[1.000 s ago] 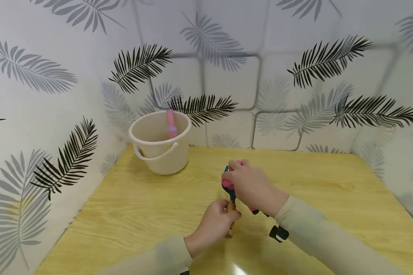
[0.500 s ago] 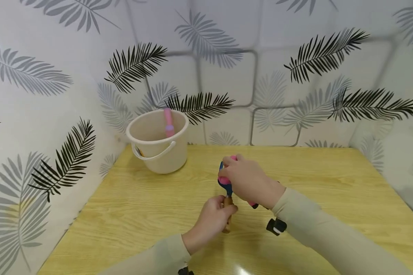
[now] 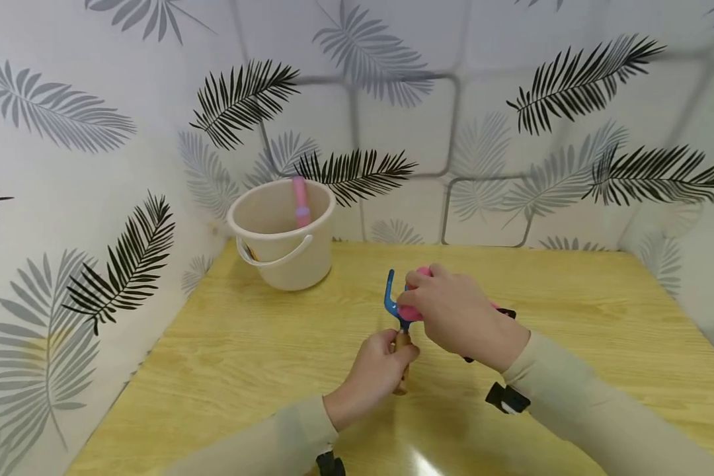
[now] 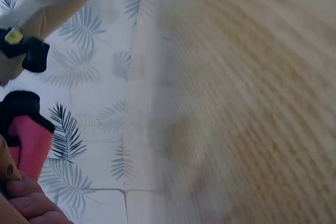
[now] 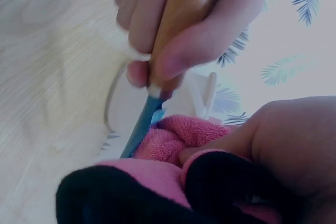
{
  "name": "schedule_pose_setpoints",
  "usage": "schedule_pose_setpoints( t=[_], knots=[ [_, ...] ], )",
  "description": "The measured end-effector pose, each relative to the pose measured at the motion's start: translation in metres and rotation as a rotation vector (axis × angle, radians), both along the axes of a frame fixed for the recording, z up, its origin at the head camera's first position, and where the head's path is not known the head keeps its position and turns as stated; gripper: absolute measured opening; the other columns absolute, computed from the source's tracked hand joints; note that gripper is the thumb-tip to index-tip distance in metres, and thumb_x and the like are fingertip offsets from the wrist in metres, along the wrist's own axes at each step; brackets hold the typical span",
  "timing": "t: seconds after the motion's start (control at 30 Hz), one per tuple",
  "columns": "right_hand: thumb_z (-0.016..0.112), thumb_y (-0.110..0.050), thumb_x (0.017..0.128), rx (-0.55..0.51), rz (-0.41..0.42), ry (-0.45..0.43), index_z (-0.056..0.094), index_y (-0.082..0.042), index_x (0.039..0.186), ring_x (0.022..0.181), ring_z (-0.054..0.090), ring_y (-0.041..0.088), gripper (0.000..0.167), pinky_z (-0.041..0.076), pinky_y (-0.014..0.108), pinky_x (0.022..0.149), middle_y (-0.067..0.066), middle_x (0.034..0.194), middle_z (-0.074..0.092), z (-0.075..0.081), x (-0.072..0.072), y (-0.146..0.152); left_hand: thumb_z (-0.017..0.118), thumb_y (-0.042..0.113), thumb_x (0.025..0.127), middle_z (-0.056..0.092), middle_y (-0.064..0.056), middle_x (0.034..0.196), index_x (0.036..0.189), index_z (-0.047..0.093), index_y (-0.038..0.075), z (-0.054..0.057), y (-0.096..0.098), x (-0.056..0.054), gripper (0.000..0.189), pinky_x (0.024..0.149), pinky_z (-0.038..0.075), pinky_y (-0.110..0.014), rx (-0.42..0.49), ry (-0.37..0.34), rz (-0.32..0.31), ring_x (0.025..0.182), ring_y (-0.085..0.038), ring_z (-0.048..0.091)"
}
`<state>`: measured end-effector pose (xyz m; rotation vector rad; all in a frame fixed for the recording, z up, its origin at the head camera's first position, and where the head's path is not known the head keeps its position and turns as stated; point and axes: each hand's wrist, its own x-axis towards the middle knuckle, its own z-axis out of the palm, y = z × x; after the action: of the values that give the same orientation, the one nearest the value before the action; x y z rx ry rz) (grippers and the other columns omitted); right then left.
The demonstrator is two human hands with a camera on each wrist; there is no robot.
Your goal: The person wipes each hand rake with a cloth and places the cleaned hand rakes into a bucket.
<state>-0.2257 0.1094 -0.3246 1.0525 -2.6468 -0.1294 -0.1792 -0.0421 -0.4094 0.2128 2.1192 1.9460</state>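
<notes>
My left hand (image 3: 381, 370) grips the brown wooden handle (image 5: 184, 19) of a small garden fork, its fingers and thumb wrapped round it. The fork's blue metal head (image 3: 391, 304) points away from me, one curved prong showing to the left. My right hand (image 3: 458, 314) holds a bunched pink terry cloth (image 5: 178, 135) with black edging against the blue head, covering its right side. In the left wrist view, part of the pink cloth (image 4: 34, 142) with its black edge shows beside the handle.
A cream bucket (image 3: 300, 258) with its handle hanging down stands at the back left of the wooden table (image 3: 244, 377). A pink stick-like thing (image 3: 300, 198) with a lilac band leans inside it. Leaf-patterned walls rise behind and to the left.
The right hand has shifted right along the blue head with the pink cloth, uncovering the left prong. The left hand keeps its grip on the handle. The view has shifted slightly.
</notes>
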Motion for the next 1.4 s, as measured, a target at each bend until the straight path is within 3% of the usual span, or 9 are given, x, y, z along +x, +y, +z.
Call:
schedule_pose_setpoints(
  t=[0.13,0.27,0.37,0.5,0.9,1.1,1.27,1.4],
  knots=[
    [0.079,-0.009,0.08,0.048,0.06,0.055,0.073,-0.027,0.093,0.08,0.053,0.024,0.023,0.048,0.035,0.045,-0.004,0.091,0.058,-0.002,0.001,0.004,0.057,0.015,0.096,0.044,0.002,0.055,0.083,0.047,0.011,0.003,-0.002,-0.001,0.017,0.048,0.044,-0.023,-0.009,0.004,-0.007,0.044,-0.01,0.04],
    [0.08,-0.008,0.081,0.099,0.14,0.023,0.072,-0.026,0.087,0.081,0.055,0.024,0.021,0.05,0.035,0.049,-0.005,0.087,0.056,-0.003,0.002,0.006,0.057,0.012,0.095,0.039,0.002,0.054,0.08,0.043,0.012,0.002,0.0,0.0,0.021,0.047,0.037,-0.024,0.028,-0.045,-0.03,0.044,-0.011,0.036],
    [0.08,-0.003,0.08,0.085,0.182,-0.029,0.071,-0.026,0.086,0.083,0.053,0.022,0.025,0.05,0.033,0.051,-0.006,0.088,0.056,0.0,0.005,0.007,0.057,0.012,0.096,0.04,0.001,0.055,0.08,0.044,0.011,0.001,0.0,0.0,0.02,0.047,0.036,-0.024,0.018,-0.045,-0.016,0.045,-0.012,0.036],
    [0.078,0.0,0.079,0.048,0.211,-0.018,0.072,-0.025,0.089,0.081,0.049,0.021,0.028,0.048,0.03,0.05,-0.006,0.09,0.056,0.001,0.007,0.005,0.056,0.013,0.097,0.042,0.001,0.056,0.083,0.046,0.01,0.0,-0.001,-0.002,0.018,0.048,0.037,-0.025,0.005,-0.022,-0.001,0.047,-0.012,0.037],
    [0.08,-0.008,0.081,-0.029,0.144,0.028,0.074,-0.021,0.099,0.079,0.053,0.023,0.023,0.053,0.032,0.052,-0.002,0.092,0.057,-0.018,-0.007,0.008,0.056,0.011,0.093,0.043,0.003,0.056,0.081,0.046,0.01,0.001,-0.001,-0.001,0.016,0.047,0.042,-0.021,0.029,-0.015,0.009,0.045,-0.009,0.038],
    [0.081,-0.009,0.081,0.033,0.132,-0.063,0.073,-0.023,0.097,0.085,0.056,0.026,0.023,0.054,0.035,0.053,-0.002,0.091,0.056,-0.014,-0.008,0.01,0.056,0.009,0.093,0.042,0.002,0.055,0.081,0.047,0.008,0.0,0.0,-0.001,0.015,0.047,0.04,-0.021,0.044,-0.044,0.005,0.045,-0.009,0.037],
    [0.081,-0.002,0.076,0.132,0.028,-0.028,0.074,-0.02,0.096,0.09,0.06,0.03,0.027,0.057,0.038,0.055,0.002,0.092,0.058,-0.012,-0.013,0.014,0.059,0.014,0.095,0.044,0.002,0.058,0.089,0.053,0.005,0.001,-0.002,-0.001,0.012,0.045,0.04,-0.02,0.026,-0.043,0.024,0.045,-0.008,0.04],
    [0.083,-0.003,0.075,0.13,-0.017,-0.014,0.075,-0.02,0.096,0.085,0.058,0.027,0.028,0.058,0.037,0.057,0.002,0.09,0.057,-0.018,-0.019,0.021,0.059,0.016,0.096,0.044,0.002,0.057,0.09,0.054,0.004,0.001,-0.005,0.0,0.015,0.044,0.037,-0.02,0.027,-0.049,0.018,0.044,-0.009,0.039]
  ],
)
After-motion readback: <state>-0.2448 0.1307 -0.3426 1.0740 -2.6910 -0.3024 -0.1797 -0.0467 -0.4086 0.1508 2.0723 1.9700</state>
